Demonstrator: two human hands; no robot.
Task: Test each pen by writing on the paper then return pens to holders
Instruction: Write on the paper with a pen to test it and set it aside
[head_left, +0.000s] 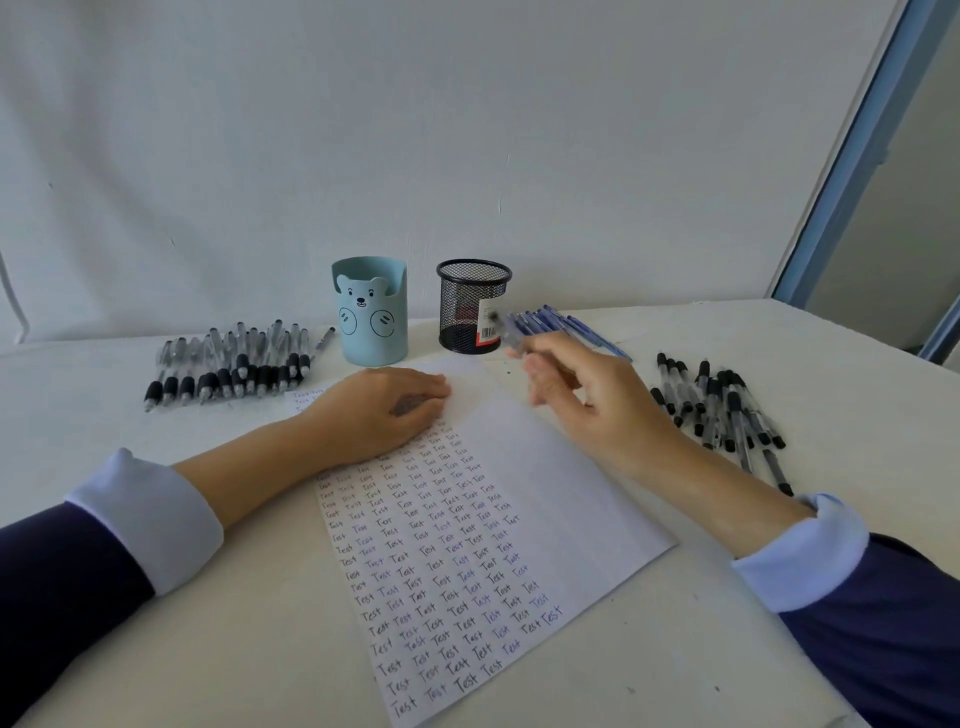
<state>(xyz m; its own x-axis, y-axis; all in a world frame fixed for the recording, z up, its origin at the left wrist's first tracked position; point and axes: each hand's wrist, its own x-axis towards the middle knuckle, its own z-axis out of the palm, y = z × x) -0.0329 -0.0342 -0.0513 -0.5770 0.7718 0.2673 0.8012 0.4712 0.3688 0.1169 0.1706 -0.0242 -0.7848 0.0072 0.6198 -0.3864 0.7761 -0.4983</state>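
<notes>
Your left hand (382, 410) lies flat, fingers straight, on the far end of the paper (561, 483). Your right hand (587, 395) pinches a blurred pen (508, 332) over the sheet's far right corner, just beside the black mesh holder (462, 312). The blue bear holder (370, 325) stands left of the mesh one, with pen piles on the table (208, 597) at far left (234, 364), behind your right hand (569, 322) and at right (722, 410).

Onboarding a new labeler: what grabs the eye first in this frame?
The paper lies centre table, its left half filled with rows of handwritten "Test". The left hand rests flat on its top edge; the right hand holds a blurred pen near the black mesh holder.
</notes>
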